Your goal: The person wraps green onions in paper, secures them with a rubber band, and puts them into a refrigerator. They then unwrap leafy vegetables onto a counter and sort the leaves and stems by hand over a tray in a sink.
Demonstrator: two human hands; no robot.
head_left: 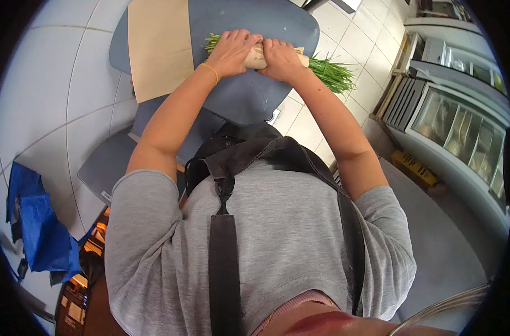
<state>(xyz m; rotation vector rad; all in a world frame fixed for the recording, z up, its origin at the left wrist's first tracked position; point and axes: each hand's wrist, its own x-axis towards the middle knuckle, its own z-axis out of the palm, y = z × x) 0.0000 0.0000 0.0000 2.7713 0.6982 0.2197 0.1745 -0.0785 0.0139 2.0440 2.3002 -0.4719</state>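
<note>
A bundle of long thin green stalks, which look like chives (332,74), lies across the grey table with a brown paper wrap (256,58) around its middle. My left hand (232,53) closes over the wrap near the short cut ends, with a yellow band on its wrist. Beside it, my right hand (283,60) grips the wrap toward the loose leafy ends, which fan out to the right past the table edge. Both sets of fingers curl over the far side of the roll, and the thumbs are partly hidden.
A large sheet of brown paper (161,47) lies on the left of the grey table (269,19). Grey chairs (106,165) stand nearer. A blue bag (42,224) is at the left by the tiled wall. At the right is a glass-fronted display case (462,131).
</note>
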